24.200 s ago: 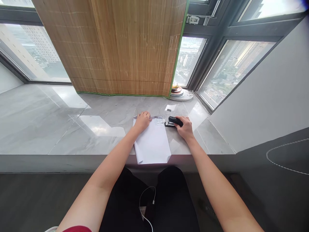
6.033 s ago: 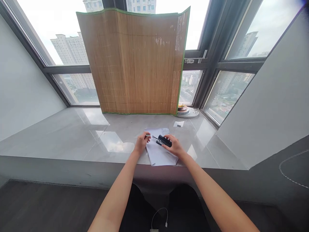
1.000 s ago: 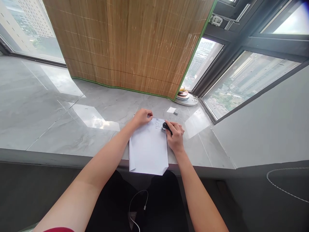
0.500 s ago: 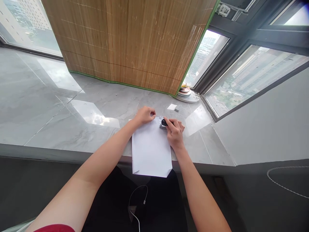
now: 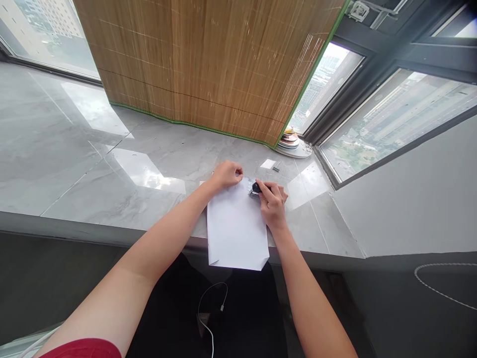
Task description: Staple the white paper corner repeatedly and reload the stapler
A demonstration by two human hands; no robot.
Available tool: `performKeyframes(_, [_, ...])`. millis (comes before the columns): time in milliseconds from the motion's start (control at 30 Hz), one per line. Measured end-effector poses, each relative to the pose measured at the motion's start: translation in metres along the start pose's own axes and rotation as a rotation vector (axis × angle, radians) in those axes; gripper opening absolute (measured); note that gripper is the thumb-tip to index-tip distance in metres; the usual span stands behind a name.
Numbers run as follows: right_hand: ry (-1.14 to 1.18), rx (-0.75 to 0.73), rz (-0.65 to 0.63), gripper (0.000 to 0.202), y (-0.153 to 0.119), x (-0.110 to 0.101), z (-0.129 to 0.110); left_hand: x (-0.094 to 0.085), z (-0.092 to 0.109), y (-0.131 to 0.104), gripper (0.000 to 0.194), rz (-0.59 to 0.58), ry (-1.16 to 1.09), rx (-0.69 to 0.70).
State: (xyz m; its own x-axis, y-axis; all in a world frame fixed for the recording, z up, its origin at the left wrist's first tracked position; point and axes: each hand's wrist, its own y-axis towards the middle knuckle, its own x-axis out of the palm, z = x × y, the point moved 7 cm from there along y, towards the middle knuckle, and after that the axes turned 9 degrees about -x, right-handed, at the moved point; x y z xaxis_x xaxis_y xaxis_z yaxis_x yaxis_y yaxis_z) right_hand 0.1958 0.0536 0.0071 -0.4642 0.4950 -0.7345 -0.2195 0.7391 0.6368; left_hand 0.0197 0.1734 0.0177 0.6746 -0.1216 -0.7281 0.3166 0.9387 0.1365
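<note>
Black stapler (image 5: 256, 188) at upper right corner of white paper (image 5: 238, 228), right hand (image 5: 275, 201) with fingers clamped round it. Paper lies on grey marbled sill (image 5: 122, 199), lower end jutting past front edge, bottom corners turned up. Left hand (image 5: 228, 173) at paper's top edge, fingers curled; cannot tell whether they pinch it. Small dark strip (image 5: 276, 169) on sill beyond stapler. Farther back, stack of plates (image 5: 290, 141) near window (image 5: 324, 82), beside green-edged bamboo blind (image 5: 208, 59). Below, white cable (image 5: 211, 336) over dark trousers (image 5: 253, 313).
</note>
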Motion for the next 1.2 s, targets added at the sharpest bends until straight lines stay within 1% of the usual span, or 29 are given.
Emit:
performKeyframes(167, [-0.038, -0.005, -0.032, 0.053, 0.001, 0.002, -0.001, 0.0, 0.002, -0.001, 0.017, -0.004, -0.004, 0.005])
performKeyframes(400, [-0.089, -0.038, -0.067, 0.046, 0.002, 0.003, -0.008, 0.001, 0.001, -0.001, 0.02, -0.013, -0.007, -0.002])
performKeyframes(833, [-0.13, -0.065, -0.124, 0.047, 0.003, 0.007, -0.013, 0.004, -0.003, 0.0, 0.017, -0.046, 0.008, -0.011])
performKeyframes(867, [-0.127, -0.065, -0.123, 0.047, 0.003, 0.007, -0.013, 0.003, -0.003, -0.001, 0.017, -0.048, 0.019, 0.012])
performKeyframes(933, [-0.121, -0.061, -0.123, 0.047, 0.003, 0.007, -0.013, 0.0, 0.002, -0.004, 0.02, -0.062, 0.051, 0.112])
performKeyframes(1000, [-0.118, -0.058, -0.125, 0.046, 0.003, 0.008, -0.012, 0.001, 0.008, -0.009, 0.018, -0.139, 0.068, 0.248])
performKeyframes(1067, [-0.119, -0.056, -0.127, 0.045, 0.003, 0.007, -0.012, 0.005, 0.011, -0.016, 0.017, -0.255, 0.057, 0.34])
performKeyframes(1133, [-0.124, -0.052, -0.127, 0.045, 0.003, 0.007, -0.012, 0.009, 0.014, -0.021, 0.025, -0.32, 0.046, 0.378])
performKeyframes(1200, [-0.129, -0.049, -0.125, 0.044, 0.003, 0.007, -0.012, 0.013, 0.016, -0.024, 0.039, -0.316, 0.061, 0.391])
